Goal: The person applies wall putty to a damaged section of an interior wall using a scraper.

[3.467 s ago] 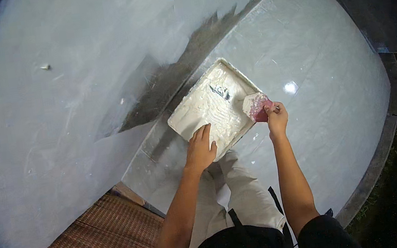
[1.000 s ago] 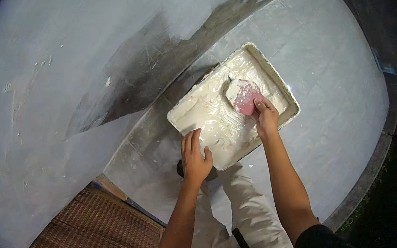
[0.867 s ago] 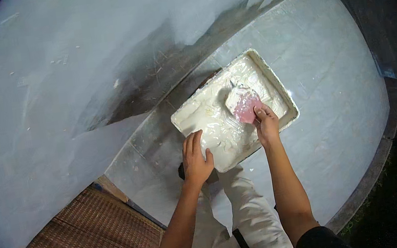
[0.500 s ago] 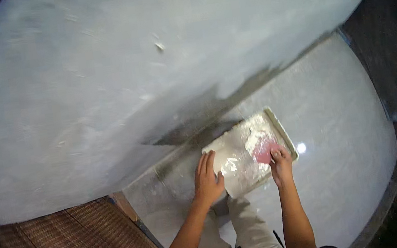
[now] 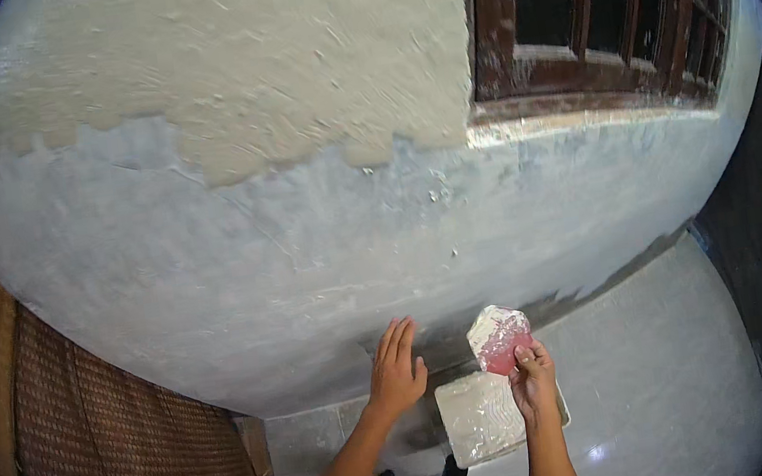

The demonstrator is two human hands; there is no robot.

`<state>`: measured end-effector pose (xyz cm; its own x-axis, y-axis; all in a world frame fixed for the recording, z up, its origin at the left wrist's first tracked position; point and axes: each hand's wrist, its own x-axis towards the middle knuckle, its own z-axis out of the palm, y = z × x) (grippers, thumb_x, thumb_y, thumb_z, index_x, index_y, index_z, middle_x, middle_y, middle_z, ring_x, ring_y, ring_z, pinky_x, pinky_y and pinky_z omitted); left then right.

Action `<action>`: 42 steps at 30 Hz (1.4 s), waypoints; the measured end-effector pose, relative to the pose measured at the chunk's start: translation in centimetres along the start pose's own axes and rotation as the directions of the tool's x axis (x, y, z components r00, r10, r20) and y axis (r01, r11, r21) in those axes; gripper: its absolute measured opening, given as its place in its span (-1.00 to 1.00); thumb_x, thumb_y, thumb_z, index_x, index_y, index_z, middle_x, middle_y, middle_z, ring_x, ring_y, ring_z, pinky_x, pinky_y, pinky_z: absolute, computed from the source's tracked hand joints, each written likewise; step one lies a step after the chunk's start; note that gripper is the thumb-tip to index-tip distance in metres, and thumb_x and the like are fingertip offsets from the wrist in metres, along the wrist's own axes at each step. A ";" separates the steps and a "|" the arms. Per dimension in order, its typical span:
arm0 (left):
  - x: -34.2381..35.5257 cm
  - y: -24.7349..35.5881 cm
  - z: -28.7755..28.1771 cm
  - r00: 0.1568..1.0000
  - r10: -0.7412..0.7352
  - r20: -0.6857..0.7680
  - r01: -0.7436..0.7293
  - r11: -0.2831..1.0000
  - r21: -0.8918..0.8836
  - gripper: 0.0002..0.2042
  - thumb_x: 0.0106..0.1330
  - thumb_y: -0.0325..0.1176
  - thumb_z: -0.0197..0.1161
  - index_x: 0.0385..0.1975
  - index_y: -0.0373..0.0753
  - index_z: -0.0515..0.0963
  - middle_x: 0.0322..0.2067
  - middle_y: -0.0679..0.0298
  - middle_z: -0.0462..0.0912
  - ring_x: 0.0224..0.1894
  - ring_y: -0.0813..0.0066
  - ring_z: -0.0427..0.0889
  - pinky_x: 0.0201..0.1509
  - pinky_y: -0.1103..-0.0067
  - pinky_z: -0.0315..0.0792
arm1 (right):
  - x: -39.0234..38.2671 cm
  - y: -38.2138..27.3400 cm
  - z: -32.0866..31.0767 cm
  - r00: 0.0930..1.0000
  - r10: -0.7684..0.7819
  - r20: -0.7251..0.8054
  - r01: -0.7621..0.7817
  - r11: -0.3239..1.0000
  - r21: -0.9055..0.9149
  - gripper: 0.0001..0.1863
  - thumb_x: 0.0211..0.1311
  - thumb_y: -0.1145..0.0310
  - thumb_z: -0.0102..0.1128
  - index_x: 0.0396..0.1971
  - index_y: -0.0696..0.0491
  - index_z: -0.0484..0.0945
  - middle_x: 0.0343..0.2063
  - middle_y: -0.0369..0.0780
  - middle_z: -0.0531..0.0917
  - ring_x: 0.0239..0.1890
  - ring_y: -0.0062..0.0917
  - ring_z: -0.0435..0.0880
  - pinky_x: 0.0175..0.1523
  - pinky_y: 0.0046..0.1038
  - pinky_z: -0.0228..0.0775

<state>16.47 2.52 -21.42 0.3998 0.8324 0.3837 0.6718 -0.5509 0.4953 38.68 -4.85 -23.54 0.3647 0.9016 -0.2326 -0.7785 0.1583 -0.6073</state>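
In my right hand [image 5: 533, 380] is a pink, flat plastic scraper [image 5: 503, 345], gripped at its lower edge. White paste coats the scraper's upper part. Below it on the floor stands a shallow rectangular tray [image 5: 563, 407] filled with creamy white paste [image 5: 481, 415], its surface ridged and wet. My left hand [image 5: 397, 373] is held out in front of the lower wall, fingers extended and nothing in it. The wall [image 5: 305, 248] ahead is smooth grey below, with a rough cream coat [image 5: 309, 55] above that ends in a ragged lower border.
A dark brown wooden window frame [image 5: 572, 78] with panes is set in the wall at upper right, smeared with white along its sill. Woven brown matting [image 5: 120, 446] stands at the left. Grey tiled floor [image 5: 656, 356] stretches right toward a dark area. My feet are near the tray.
The scraper has come up out of the tray in my right hand. My left hand has left the tray's edge. The view has tilted up, showing the window and cream coat.
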 end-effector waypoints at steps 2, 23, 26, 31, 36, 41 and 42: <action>-0.1 1.2 -3.1 0.999 -0.005 -0.052 0.006 1.000 0.007 -0.38 0.05 -0.53 0.13 0.21 -0.33 0.18 0.23 0.04 0.24 0.33 0.02 0.12 0.32 0.20 0.08 | -1.5 -1.0 3.0 0.999 -0.019 0.043 0.018 1.000 0.016 -0.80 0.14 0.60 0.15 -0.21 0.14 0.47 -0.24 -0.20 0.62 -0.20 -0.50 0.63 -0.08 -0.42 0.57; 5.2 -2.9 -33.4 0.917 0.146 -0.372 -0.035 0.957 0.289 -0.36 -0.03 -0.56 0.11 0.19 -0.29 0.23 0.25 0.07 0.21 0.32 0.02 0.12 0.29 0.19 0.09 | -8.5 0.9 39.3 0.875 -0.287 0.390 0.414 0.861 -0.295 -0.91 0.26 0.47 0.09 -0.33 0.14 0.39 -0.45 -0.32 0.49 -0.41 -0.73 0.42 -0.27 -0.64 0.37; 5.7 -3.9 -35.9 0.900 0.187 -0.395 -0.056 0.945 0.321 -0.34 -0.02 -0.55 0.11 0.21 -0.28 0.19 0.27 0.08 0.20 0.33 0.01 0.10 0.31 0.17 0.05 | -9.8 2.4 41.4 0.779 -0.425 0.461 0.614 0.666 -0.424 -0.90 0.25 0.46 0.10 -0.34 0.15 0.40 -0.47 -0.32 0.49 -0.45 -0.74 0.42 -0.29 -0.65 0.38; 5.5 -5.7 -39.1 0.850 0.298 -0.436 -0.098 0.900 0.424 -0.31 0.01 -0.51 0.11 0.26 -0.27 0.10 0.31 0.08 0.12 0.35 -0.01 0.03 0.34 0.13 -0.03 | -12.9 4.0 44.5 0.642 -0.584 0.497 0.759 0.391 -0.521 -0.93 0.11 0.59 0.12 -0.43 0.19 0.41 -0.51 -0.18 0.49 -0.50 -0.51 0.51 -0.40 -0.49 0.38; 6.4 -7.2 -40.7 0.834 0.365 -0.415 -0.127 0.857 0.499 -0.32 0.07 -0.46 0.08 0.28 -0.27 0.06 0.32 0.07 0.09 0.38 -0.03 -0.04 0.36 0.10 -0.13 | -11.7 5.8 45.9 0.214 -0.766 0.606 0.910 -0.070 -0.409 -0.85 -0.03 0.65 0.16 -0.42 0.18 0.45 -0.44 -0.14 0.49 -0.46 -0.28 0.49 -0.39 -0.39 0.38; 6.3 -8.8 -41.1 0.824 0.399 -0.404 -0.134 0.828 0.545 -0.38 0.16 -0.34 0.03 0.28 -0.23 0.08 0.33 0.08 0.07 0.37 -0.05 -0.02 0.36 0.07 -0.12 | -11.2 6.8 47.1 -0.043 -0.629 0.776 0.854 -0.427 -0.299 -0.83 -0.14 0.59 0.23 -0.51 0.10 0.43 -0.46 -0.20 0.45 -0.38 -0.33 0.49 -0.36 -0.37 0.38; 6.3 -9.1 -41.2 0.819 0.407 -0.403 -0.142 0.825 0.546 -0.38 0.16 -0.34 0.03 0.28 -0.23 0.08 0.33 0.08 0.07 0.37 -0.05 -0.02 0.36 0.07 -0.12 | -11.0 7.1 47.2 -0.099 -0.577 0.811 0.830 -0.497 -0.252 -0.84 -0.15 0.55 0.24 -0.53 0.09 0.43 -0.46 -0.21 0.45 -0.36 -0.35 0.48 -0.35 -0.37 0.39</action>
<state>-12.82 10.32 8.58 0.3499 0.4337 0.8303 0.8387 -0.5399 -0.0714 4.99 5.36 10.60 -0.0011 0.1459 0.9893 0.8186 0.5683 -0.0829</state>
